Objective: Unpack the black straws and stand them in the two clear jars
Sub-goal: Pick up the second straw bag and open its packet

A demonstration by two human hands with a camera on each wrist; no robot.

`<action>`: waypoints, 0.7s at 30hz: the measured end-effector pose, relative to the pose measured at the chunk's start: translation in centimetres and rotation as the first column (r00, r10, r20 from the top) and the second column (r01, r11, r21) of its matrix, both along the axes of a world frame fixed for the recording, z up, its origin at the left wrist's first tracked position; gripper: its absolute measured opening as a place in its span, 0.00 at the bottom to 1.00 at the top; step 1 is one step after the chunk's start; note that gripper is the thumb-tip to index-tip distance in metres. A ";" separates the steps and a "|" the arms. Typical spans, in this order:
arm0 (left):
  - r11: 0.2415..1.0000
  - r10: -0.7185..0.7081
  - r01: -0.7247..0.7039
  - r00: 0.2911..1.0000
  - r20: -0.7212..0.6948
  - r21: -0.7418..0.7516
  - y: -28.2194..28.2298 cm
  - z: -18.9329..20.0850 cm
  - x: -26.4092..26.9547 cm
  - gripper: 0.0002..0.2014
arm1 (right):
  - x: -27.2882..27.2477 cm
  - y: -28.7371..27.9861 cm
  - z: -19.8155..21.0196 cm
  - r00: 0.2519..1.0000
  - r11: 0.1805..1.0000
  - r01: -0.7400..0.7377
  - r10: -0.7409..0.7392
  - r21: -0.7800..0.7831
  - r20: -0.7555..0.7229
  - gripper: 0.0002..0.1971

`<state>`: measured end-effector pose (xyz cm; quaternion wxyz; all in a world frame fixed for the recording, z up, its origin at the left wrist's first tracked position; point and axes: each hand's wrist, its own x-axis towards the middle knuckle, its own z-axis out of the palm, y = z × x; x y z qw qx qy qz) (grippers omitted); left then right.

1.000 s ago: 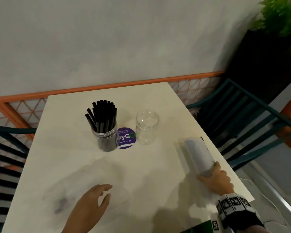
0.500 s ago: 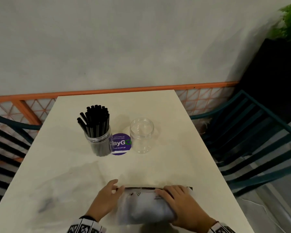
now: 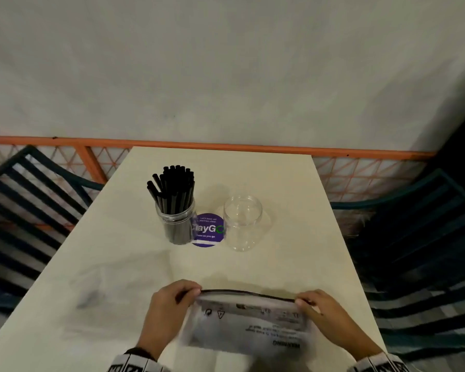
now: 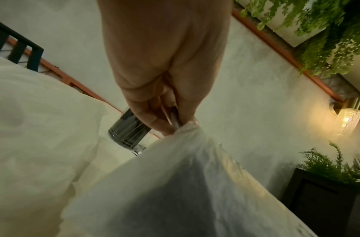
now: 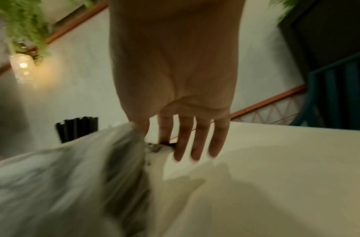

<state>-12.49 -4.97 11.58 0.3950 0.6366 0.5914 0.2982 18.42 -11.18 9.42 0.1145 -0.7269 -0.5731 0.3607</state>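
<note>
A translucent plastic bag (image 3: 249,326) with a black zip edge and printed warning text lies at the table's near edge. My left hand (image 3: 172,304) pinches its top left corner, and the left wrist view shows the bag (image 4: 175,184) bunched under that hand (image 4: 171,121). My right hand (image 3: 320,310) pinches the top right corner (image 5: 154,147) between thumb and forefinger, its other fingers straight. Further back, one clear jar (image 3: 176,224) holds several black straws (image 3: 175,189) standing upright. A second clear jar (image 3: 242,222), empty, stands to its right.
A purple round sticker (image 3: 207,230) lies on the cream table (image 3: 293,210) between the jars. Dark slatted chairs (image 3: 424,237) flank the table on both sides. An orange rail (image 3: 226,146) and a grey wall close off the far end.
My right hand brought the bag from the table's right edge to the near middle. Both hands then slid apart along its zip edge to the two top corners.
</note>
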 end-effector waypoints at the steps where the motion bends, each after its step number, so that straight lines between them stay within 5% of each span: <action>1: 1.000 0.019 -0.019 1.000 0.017 0.006 -0.1 0.0 0.1 0.21 | 0.6 -0.2 0.1 0.997 1.000 0.018 -0.019 -0.009 -0.077 0.12; 6: 0.996 0.073 -0.077 0.995 0.074 0.051 -0.1 0.5 0.6 0.21 | 1.8 -1.0 1.3 0.882 0.967 0.253 -0.214 0.037 -0.420 0.03; 8: 0.993 0.077 -0.087 0.991 0.114 0.083 0.2 1.6 0.7 0.19 | 2.3 -1.0 2.3 0.781 0.906 0.412 -0.294 0.101 -0.550 0.14; 10: 0.983 0.080 -0.101 0.987 0.138 0.152 0.8 2.8 0.5 0.20 | 2.3 -0.8 3.8 0.758 0.856 0.484 -0.304 0.185 -0.576 0.08; 14: 0.958 0.046 -0.050 0.999 0.024 0.282 2.4 6.0 0.3 0.17 | 1.4 -0.7 6.8 0.827 0.822 0.452 -0.240 0.347 -0.508 0.06; 17: 0.865 0.002 0.069 0.990 -0.142 0.497 3.4 8.4 1.1 0.04 | 0.0 -0.4 9.0 0.839 0.757 0.471 -0.226 0.453 -0.495 0.06; 21: 0.802 -0.220 0.257 0.966 -0.134 0.539 2.6 11.0 5.4 0.09 | -2.2 0.0 11.1 0.918 0.703 0.363 -0.157 0.612 -0.364 0.09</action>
